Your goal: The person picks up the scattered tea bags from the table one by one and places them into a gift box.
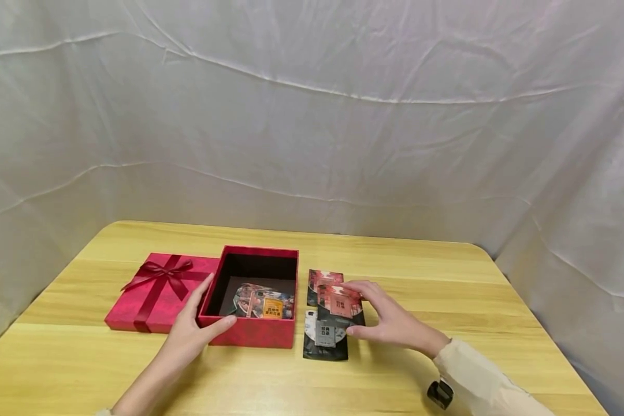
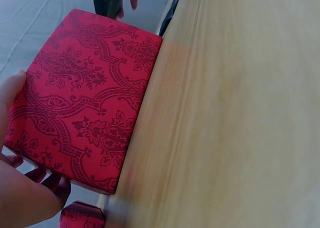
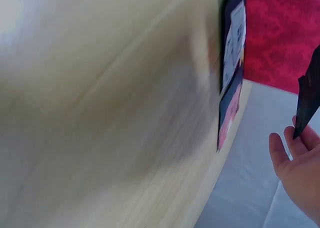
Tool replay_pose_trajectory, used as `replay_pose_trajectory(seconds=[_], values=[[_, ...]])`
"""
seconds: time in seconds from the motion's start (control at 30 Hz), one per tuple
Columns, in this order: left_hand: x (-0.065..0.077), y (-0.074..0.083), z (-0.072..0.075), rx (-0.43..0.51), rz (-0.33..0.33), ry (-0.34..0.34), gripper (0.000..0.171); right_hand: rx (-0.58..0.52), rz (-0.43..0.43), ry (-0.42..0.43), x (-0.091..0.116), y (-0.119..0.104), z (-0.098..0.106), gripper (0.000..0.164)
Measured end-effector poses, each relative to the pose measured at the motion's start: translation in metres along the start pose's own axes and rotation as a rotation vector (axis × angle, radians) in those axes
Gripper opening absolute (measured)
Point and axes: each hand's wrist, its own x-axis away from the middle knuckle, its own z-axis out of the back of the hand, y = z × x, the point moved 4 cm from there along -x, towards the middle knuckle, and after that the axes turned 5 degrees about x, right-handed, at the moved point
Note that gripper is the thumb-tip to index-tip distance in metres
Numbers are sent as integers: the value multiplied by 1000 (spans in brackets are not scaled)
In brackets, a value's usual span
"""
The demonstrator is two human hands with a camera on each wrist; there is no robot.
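Observation:
My left hand (image 1: 193,326) grips the near left corner of an open red box (image 1: 249,335), thumb over the front rim and fingers along the side. In the left wrist view, the hand (image 2: 25,193) spans the patterned red wall (image 2: 85,102). Inside the box lie tea sachets (image 1: 270,306), one with an orange label. My right hand (image 1: 387,315) pinches a tea sachet with a red label (image 1: 339,300), raised above two others: a grey-labelled sachet (image 1: 325,345) in front and a red one (image 1: 319,278) behind. The right wrist view shows the pinched sachet (image 3: 307,102) edge-on, dark.
Left of the box lies its red lid (image 1: 169,289) with a dark red ribbon bow, close against the box's side. The wooden table (image 1: 447,335) ends at a pale cloth (image 1: 312,144) hanging behind it. A dark band (image 1: 439,394) sits at my right wrist.

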Motion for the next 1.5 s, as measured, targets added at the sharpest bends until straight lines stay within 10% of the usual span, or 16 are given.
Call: replay_pose_trajectory(seconds=[1.5], values=[[1,1,0,-7,-1,-1,91,49,170,-38,-36,-66,12,71]])
